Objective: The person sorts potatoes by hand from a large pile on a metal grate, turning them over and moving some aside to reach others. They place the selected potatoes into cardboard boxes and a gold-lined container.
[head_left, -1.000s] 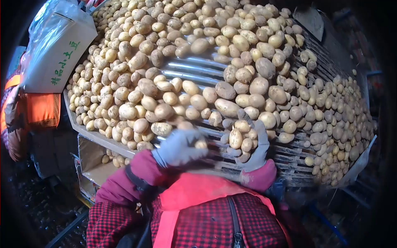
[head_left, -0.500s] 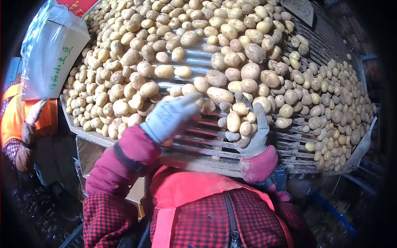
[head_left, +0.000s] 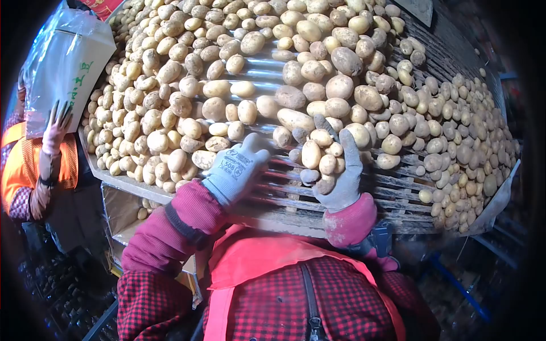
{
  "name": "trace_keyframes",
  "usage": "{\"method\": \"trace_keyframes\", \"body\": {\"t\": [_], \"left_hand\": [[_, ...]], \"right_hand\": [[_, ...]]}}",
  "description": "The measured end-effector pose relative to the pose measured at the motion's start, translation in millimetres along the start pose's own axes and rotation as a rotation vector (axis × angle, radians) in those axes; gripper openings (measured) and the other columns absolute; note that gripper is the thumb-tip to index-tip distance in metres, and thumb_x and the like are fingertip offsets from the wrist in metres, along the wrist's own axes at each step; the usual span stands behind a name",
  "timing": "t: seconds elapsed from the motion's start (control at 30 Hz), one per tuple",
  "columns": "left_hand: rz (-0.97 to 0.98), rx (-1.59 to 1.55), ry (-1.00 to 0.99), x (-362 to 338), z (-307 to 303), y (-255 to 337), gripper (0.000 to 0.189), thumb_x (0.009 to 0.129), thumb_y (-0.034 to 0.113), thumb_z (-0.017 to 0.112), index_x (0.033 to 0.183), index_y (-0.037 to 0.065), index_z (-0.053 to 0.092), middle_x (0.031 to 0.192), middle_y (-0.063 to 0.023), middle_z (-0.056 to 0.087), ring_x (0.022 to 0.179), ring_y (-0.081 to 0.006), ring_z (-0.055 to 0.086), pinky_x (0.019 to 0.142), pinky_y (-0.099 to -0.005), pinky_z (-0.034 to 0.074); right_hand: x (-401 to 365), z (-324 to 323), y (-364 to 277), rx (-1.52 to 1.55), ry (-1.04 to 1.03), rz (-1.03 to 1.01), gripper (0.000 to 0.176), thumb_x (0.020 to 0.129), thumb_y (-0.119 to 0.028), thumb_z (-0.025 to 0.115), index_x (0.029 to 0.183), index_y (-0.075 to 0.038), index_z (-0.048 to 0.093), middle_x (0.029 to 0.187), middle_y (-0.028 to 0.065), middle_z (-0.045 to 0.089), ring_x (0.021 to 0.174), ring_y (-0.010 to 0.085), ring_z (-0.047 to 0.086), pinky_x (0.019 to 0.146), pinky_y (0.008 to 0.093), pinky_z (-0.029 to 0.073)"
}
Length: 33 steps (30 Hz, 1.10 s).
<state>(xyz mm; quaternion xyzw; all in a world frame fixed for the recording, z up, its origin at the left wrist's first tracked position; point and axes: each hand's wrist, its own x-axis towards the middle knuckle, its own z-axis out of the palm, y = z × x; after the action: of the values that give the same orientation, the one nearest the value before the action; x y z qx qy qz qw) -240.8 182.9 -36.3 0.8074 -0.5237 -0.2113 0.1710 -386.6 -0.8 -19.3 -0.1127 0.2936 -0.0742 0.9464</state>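
Observation:
My left hand, in a pale grey-blue glove, is low over the slatted table, back of the hand up. Its fingers are curled, and whatever may be under them is hidden. Just beyond it lie loose potatoes on shiny rollers. My right hand, gloved in grey, is turned palm up with its fingers bent around a clutch of small potatoes. More potatoes of mixed sizes, some soiled, lie right past its fingertips.
A potato heap covers the far and left side; another pile spreads to the right. At left, a person in an orange vest has a hand by a plastic-wrapped white box. An open carton sits below the table's left edge.
My left hand has gone from stretched, blurred fingers to curled ones, slightly lower. My right hand still holds the small potatoes. The other person's hand has risen against the white box.

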Motion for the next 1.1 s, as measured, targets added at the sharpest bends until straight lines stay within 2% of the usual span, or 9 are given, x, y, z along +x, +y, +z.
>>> {"method": "trace_keyframes", "body": {"t": [0.23, 0.3, 0.37, 0.43, 0.63, 0.73, 0.93, 1.07, 1.1], "left_hand": [[0.004, -0.277, 0.243, 5.0, 3.9, -10.2, 0.024, 0.079, 0.0, 0.074, 0.1, 0.008, 0.066, 0.098, -0.0101, 0.064, 0.083, -0.0289, 0.067, 0.069, -0.0383, 0.055], [-0.372, -1.098, 0.255, 6.6, 15.6, -2.6, 0.022, 0.09, 0.002, 0.071, 0.11, 0.007, 0.064, 0.089, 0.0002, 0.065, 0.069, -0.0097, 0.061, 0.056, -0.0247, 0.047], [-0.421, -1.532, 0.414, 3.0, -7.8, 11.4, 0.027, 0.088, 0.004, 0.075, 0.114, 0.005, 0.066, 0.092, -0.0002, 0.067, 0.075, -0.0094, 0.062, 0.063, -0.025, 0.05], [-0.229, -1.754, 0.741, 6.9, -24.3, 35.2, 0.027, 0.094, 0.003, 0.069, 0.12, 0.003, 0.063, 0.1, -0.0042, 0.069, 0.076, -0.0099, 0.064, 0.063, -0.0247, 0.053], [-0.139, -1.507, 1.265, -7.5, -77.1, 64.4, 0.031, 0.097, 0.005, 0.069, 0.127, 0.004, 0.061, 0.103, -0.0059, 0.07, 0.083, -0.0106, 0.067, 0.072, -0.0255, 0.056], [-0.048, -1.493, 1.434, -28.2, -79.4, 71.7, 0.037, 0.098, 0.002, 0.066, 0.134, 0.005, 0.057, 0.098, -0.0042, 0.07, 0.082, -0.0084, 0.066, 0.07, -0.0214, 0.053], [-0.047, -1.116, 1.711, -79.0, -60.0, 55.5, 0.041, 0.099, -0.002, 0.062, 0.138, 0.003, 0.049, 0.117, -0.0084, 0.064, 0.099, -0.0136, 0.067, 0.084, -0.0266, 0.057], [-0.059, -0.624, 1.777, -144.4, -59.2, 24.2, 0.045, 0.097, 0.011, 0.068, 0.138, 0.006, 0.05, 0.132, -0.0135, 0.055, 0.11, -0.0203, 0.062, 0.097, -0.0355, 0.052], [-0.096, -0.491, 1.81, -161.2, -56.9, 20.3, 0.046, 0.097, 0.016, 0.069, 0.137, 0.006, 0.051, 0.134, -0.0146, 0.054, 0.118, -0.0241, 0.058, 0.104, -0.0402, 0.046]], "right_hand": [[2.7, -5.7, 4.9, 0.049, -0.002, 0.034, 0.041, 0.101, -0.05, 0.056, 0.125, -0.018, 0.061, 0.136, 0.0113, 0.061, 0.111, 0.0309, 0.064, 0.064, 0.0275, 0.052], [-0.6, 7.0, 2.3, 0.136, -0.11, 0.092, 0.039, 0.1, -0.049, 0.058, 0.124, -0.018, 0.062, 0.134, 0.0107, 0.063, 0.112, 0.0295, 0.063, 0.064, 0.0268, 0.052], [-2.3, 22.9, 4.0, 0.079, -0.137, 0.071, 0.039, 0.1, -0.049, 0.058, 0.124, -0.019, 0.062, 0.131, 0.0094, 0.064, 0.108, 0.0265, 0.064, 0.065, 0.0283, 0.053], [-2.7, 45.8, 6.9, 0.047, -0.13, 0.061, 0.041, 0.1, -0.049, 0.058, 0.128, -0.019, 0.062, 0.128, 0.0087, 0.065, 0.106, 0.0249, 0.064, 0.067, 0.0296, 0.053], [29.3, 84.9, 41.2, -0.106, -0.613, -0.161, 0.042, 0.104, -0.038, 0.054, 0.135, -0.009, 0.054, 0.127, 0.0068, 0.061, 0.119, 0.0194, 0.058, 0.1, 0.0293, 0.053], [18.2, 126.3, 65.4, 0.075, -0.537, 0.085, 0.041, 0.105, -0.041, 0.052, 0.132, -0.01, 0.058, 0.129, 0.0076, 0.063, 0.119, 0.0203, 0.062, 0.099, 0.0352, 0.056], [1.9, 162.7, 137.7, -0.255, -0.478, 0.006, 0.05, 0.102, -0.045, 0.054, 0.141, -0.015, 0.056, 0.127, 0.0055, 0.064, 0.112, 0.0216, 0.064, 0.092, 0.0382, 0.057], [-1.3, 176.4, 198.2, -0.25, -0.671, 0.116, 0.05, 0.103, -0.035, 0.055, 0.146, -0.009, 0.048, 0.142, 0.0154, 0.053, 0.126, 0.0252, 0.056, 0.108, 0.0393, 0.047], [2.7, 164.7, 220.0, -0.554, -0.834, -0.124, 0.049, 0.103, -0.027, 0.056, 0.147, -0.007, 0.046, 0.144, 0.0172, 0.051, 0.127, 0.0258, 0.055, 0.11, 0.0398, 0.046]]}}
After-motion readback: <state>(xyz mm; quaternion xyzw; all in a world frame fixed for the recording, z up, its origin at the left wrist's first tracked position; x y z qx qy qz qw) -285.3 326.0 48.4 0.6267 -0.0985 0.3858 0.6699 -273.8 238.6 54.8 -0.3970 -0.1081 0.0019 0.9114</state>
